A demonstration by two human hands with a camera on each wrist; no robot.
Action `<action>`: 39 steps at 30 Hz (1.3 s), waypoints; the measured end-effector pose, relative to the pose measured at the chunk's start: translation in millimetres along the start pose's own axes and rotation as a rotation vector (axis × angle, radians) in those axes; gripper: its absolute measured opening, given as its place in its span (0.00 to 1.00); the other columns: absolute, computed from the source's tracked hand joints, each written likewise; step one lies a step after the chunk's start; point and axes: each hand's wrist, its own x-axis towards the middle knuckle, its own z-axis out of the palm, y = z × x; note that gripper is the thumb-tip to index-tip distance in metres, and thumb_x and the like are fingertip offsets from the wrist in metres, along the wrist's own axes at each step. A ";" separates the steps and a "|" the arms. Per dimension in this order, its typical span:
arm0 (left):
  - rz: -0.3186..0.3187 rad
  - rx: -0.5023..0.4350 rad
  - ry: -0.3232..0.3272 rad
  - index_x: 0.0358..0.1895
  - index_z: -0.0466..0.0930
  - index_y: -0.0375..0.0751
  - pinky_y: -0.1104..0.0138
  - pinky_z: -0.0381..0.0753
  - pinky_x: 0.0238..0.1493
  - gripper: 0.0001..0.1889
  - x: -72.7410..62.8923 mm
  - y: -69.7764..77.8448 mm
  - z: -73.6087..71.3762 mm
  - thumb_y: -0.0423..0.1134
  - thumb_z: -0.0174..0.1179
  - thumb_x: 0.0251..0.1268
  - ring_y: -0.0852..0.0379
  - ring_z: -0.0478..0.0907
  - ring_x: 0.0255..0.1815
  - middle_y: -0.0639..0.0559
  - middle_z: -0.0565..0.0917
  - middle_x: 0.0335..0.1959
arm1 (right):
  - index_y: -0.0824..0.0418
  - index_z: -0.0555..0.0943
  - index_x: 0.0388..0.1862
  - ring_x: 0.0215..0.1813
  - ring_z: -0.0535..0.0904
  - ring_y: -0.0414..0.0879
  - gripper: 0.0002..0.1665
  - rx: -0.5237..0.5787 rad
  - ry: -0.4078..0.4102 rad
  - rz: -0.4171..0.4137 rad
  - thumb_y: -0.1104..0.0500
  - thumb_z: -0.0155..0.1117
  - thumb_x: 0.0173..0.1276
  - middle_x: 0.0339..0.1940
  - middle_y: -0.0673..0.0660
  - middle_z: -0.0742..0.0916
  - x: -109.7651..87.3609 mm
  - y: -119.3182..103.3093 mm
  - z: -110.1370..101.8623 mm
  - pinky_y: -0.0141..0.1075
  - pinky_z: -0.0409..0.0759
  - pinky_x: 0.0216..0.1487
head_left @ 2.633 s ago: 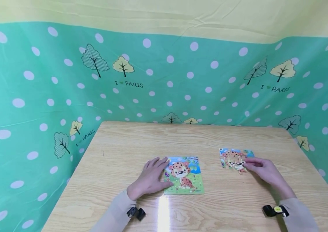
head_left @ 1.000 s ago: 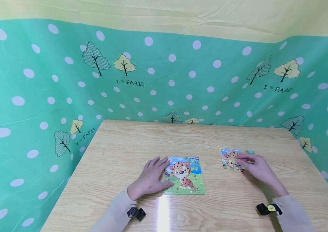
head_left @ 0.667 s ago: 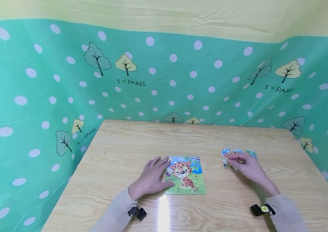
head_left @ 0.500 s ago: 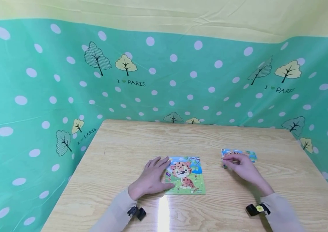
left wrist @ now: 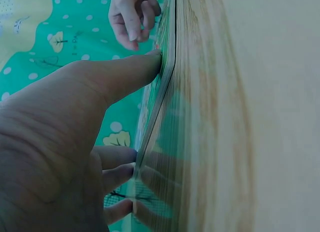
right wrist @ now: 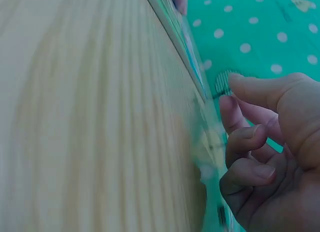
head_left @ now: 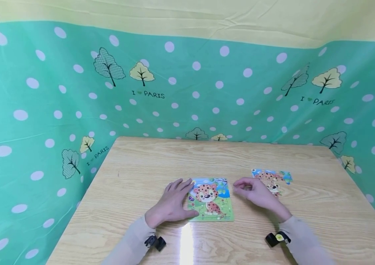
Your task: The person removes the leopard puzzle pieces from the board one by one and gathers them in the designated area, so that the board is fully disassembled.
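My left hand [head_left: 171, 204] rests on the left edge of a square leopard jigsaw puzzle [head_left: 212, 198], which lies flat and whole-looking on the table. In the left wrist view the left thumb [left wrist: 135, 70] touches its top and the other fingertips are at its edge. Just right of this puzzle is my right hand [head_left: 255, 191], above the table. Its fingers [right wrist: 250, 137] are loosely bent, and nothing shows between thumb and forefinger in the right wrist view. Behind it, a second, partly assembled leopard jigsaw [head_left: 267, 176] lies with uneven lower edges, partly hidden by the right hand.
The wooden table [head_left: 161, 158] carries both puzzles, with a bright light reflection near its front. A green dotted cloth [head_left: 200, 88] hangs along the back and sides. Black wrist cameras [head_left: 155, 243] are strapped on both wrists.
My right hand has moved left, off the partly assembled jigsaw and over to the right side of the whole-looking one. More of the right jigsaw shows now. The left hand has stayed in place.
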 end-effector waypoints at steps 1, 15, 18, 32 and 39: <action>0.000 0.001 0.000 0.85 0.61 0.46 0.36 0.50 0.86 0.54 0.2 0.0 0.0 0.69 0.70 0.60 0.36 0.51 0.88 0.49 0.59 0.88 | 0.60 0.86 0.60 0.38 0.81 0.42 0.21 0.007 -0.024 -0.008 0.52 0.74 0.72 0.39 0.52 0.89 1.0 -2.4 3.0 0.31 0.79 0.39; 0.002 -0.020 -0.008 0.84 0.62 0.46 0.35 0.48 0.86 0.54 1.6 2.3 -0.5 0.68 0.71 0.60 0.36 0.50 0.88 0.48 0.59 0.88 | 0.59 0.81 0.68 0.20 0.67 0.35 0.37 -0.064 -0.246 -0.104 0.47 0.82 0.64 0.20 0.45 0.77 -3.5 -16.7 21.3 0.30 0.73 0.30; 0.000 -0.020 -0.007 0.84 0.62 0.46 0.35 0.48 0.86 0.54 1.8 2.4 -1.0 0.68 0.70 0.60 0.35 0.50 0.88 0.48 0.59 0.88 | 0.58 0.80 0.70 0.20 0.66 0.35 0.39 -0.064 -0.278 -0.100 0.47 0.83 0.63 0.20 0.45 0.76 -3.9 -19.0 19.4 0.31 0.73 0.29; 0.000 -0.040 0.005 0.84 0.63 0.45 0.33 0.48 0.85 0.54 -0.3 1.0 -0.6 0.68 0.71 0.59 0.35 0.51 0.88 0.48 0.60 0.88 | 0.58 0.76 0.72 0.19 0.64 0.36 0.47 -0.068 -0.308 -0.036 0.46 0.87 0.57 0.19 0.44 0.76 -6.6 -27.7 22.4 0.29 0.66 0.23; 0.000 -0.039 -0.001 0.84 0.63 0.45 0.33 0.48 0.85 0.54 -0.3 1.3 -0.6 0.69 0.71 0.59 0.35 0.50 0.88 0.48 0.60 0.88 | 0.58 0.75 0.70 0.20 0.65 0.37 0.45 -0.025 -0.307 -0.025 0.49 0.87 0.57 0.20 0.45 0.75 -6.7 -26.4 24.5 0.29 0.66 0.23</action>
